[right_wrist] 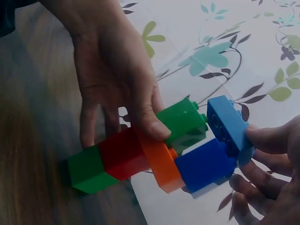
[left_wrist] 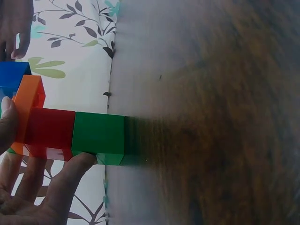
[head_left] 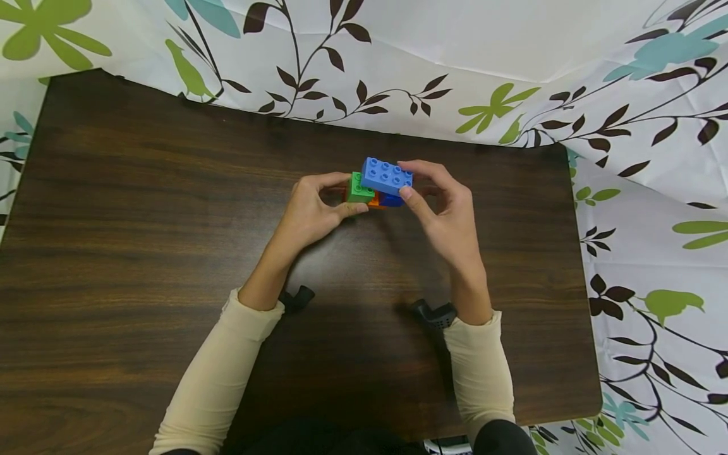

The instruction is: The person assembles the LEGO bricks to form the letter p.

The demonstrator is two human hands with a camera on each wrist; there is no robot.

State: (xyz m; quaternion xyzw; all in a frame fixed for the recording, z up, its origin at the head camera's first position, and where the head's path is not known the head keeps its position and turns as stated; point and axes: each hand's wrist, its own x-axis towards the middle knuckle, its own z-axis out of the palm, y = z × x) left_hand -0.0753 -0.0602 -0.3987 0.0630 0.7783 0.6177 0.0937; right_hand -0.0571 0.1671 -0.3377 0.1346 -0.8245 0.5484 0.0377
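My left hand [head_left: 309, 212] grips a stack of toy building bricks, its thumb on the orange brick [right_wrist: 161, 161] in the right wrist view. Lowest is a green brick [left_wrist: 98, 138], close over the tabletop, with a red brick [left_wrist: 51, 131] above it. The thin orange brick lies across the red one. On it stand an upper green brick [right_wrist: 183, 119] and a dark blue brick [right_wrist: 206, 164]. My right hand [head_left: 452, 215] pinches a lighter blue eight-stud brick [head_left: 387, 177] between thumb and fingers. That brick is tilted right at the dark blue brick's top, its hollow underside partly showing.
The dark wood table [head_left: 170, 284] spreads around both hands. A white curtain [head_left: 398, 57] with leaf and bird prints hangs along its back and right edges. Black wrist devices [head_left: 435, 314] sit at both cuffs, over the table.
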